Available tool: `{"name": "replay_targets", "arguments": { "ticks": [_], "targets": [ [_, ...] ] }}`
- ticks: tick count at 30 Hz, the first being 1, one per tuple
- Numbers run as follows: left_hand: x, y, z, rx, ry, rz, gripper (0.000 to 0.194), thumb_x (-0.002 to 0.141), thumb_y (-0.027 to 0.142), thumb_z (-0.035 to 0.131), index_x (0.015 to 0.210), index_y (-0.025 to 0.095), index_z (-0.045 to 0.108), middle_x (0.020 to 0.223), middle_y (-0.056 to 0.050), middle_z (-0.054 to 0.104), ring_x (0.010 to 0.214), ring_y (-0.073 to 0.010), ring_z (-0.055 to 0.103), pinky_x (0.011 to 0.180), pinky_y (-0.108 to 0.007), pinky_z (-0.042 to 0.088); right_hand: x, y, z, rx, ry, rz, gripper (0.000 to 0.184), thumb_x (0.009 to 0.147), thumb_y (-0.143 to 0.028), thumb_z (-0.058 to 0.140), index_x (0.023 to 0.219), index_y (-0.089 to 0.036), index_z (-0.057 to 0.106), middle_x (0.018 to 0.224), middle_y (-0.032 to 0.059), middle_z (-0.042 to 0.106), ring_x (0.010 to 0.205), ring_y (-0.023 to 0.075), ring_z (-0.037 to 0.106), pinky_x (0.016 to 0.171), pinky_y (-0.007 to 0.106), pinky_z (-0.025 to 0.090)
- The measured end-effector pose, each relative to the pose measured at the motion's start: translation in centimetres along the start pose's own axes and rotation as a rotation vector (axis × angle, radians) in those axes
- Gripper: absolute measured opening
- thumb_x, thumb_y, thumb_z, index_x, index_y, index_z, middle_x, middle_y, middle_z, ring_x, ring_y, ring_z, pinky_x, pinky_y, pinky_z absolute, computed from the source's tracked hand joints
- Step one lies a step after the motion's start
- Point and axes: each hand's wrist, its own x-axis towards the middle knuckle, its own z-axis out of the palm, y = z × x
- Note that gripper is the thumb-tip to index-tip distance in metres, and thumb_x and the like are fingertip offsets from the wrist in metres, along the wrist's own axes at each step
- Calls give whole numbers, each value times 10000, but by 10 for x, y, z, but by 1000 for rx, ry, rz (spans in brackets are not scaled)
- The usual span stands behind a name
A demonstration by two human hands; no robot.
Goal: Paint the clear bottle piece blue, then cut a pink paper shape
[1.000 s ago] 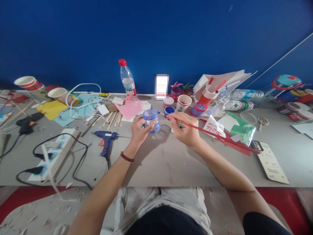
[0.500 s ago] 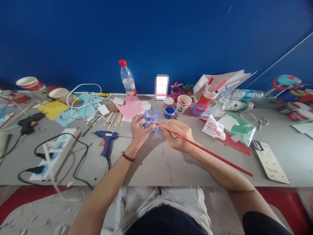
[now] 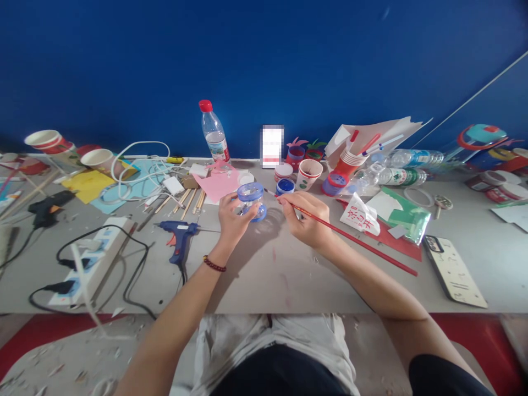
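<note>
My left hand (image 3: 234, 220) is closed around a small clear plastic piece with blue-painted rims (image 3: 250, 191), held above the table with its wide ring facing up. In my right hand (image 3: 307, 217) is a long red paintbrush (image 3: 355, 233), gripped like a pen. Its bristle tip lies just right of the clear piece's upper rim, apart from it as far as I can see. Right behind the brush tip stands an open jar of blue paint (image 3: 285, 187). A paper cup (image 3: 309, 175) is beside the jar.
A blue glue gun (image 3: 179, 236) and a white power strip (image 3: 93, 261) with black cords lie to the left. A red-capped bottle (image 3: 213, 132) stands near the blue wall. On the right are a phone (image 3: 456, 272), a white wrapper (image 3: 360, 214) and plastic bottles (image 3: 402, 177).
The brush tip moved from between the jar and the piece onto the piece's rim, then back right, away from it. My left hand keeps holding the piece, shifting slightly.
</note>
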Motion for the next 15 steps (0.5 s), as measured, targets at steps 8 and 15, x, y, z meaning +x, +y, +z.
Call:
{"name": "replay_targets", "arguments": {
  "ticks": [8,15],
  "targets": [
    [-1,-8,5,48,28,69,191,693,384,792,788,235,719,946,-37,675,979,-233,607,933,-431,526,-8,-4,8,95,-41,-49,176,919,-103,541,989,-207,664,851,77,752,757,198,700,680,328,565],
    [-2,-8,6,63,16,84,164,653,287,801,778,237,707,969,-38,674,986,-233,613,935,-414,532,-5,-12,8,200,-62,-103,177,931,-101,547,1012,-202,667,816,69,748,749,193,713,699,333,591]
  ]
}}
